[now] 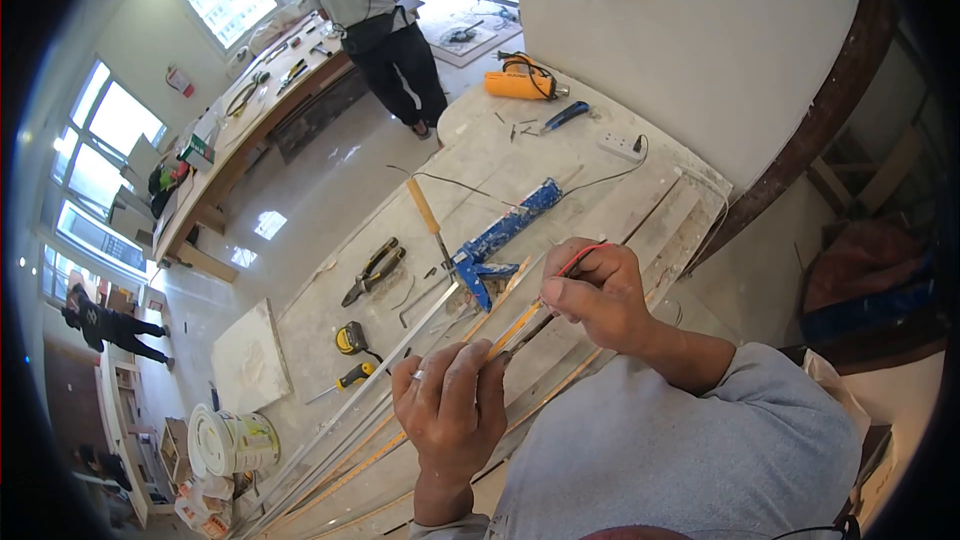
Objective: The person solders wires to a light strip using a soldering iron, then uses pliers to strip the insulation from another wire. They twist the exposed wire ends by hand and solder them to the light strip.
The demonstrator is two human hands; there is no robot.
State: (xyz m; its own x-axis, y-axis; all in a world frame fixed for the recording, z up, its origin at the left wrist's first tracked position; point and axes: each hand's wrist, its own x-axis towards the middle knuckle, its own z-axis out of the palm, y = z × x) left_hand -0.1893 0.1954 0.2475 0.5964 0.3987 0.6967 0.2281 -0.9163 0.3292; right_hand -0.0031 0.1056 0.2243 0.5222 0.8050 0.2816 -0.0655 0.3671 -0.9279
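My left hand (450,405), with a ring on one finger, is closed around a narrow yellow-orange strip (522,324) that looks like an LED strip, along with a slim dark bar beside it. My right hand (600,290) pinches the strip's upper end, where a red wire (578,258) runs over the fingers. Just beyond the hands lies a blue caulking gun (505,235), speckled with white. Pliers (374,271), a yellow tape measure (351,338) and a screwdriver (345,381) rest left of it. Long thin metal profiles (330,430) run under my left hand.
An orange heat gun (520,83), a utility knife (566,117) and a power strip (622,147) sit on the far part of the worktable (470,160). A white bucket (232,440) stands at lower left. One person (365,20) stands by a long bench (250,135); another (112,325) is farther left.
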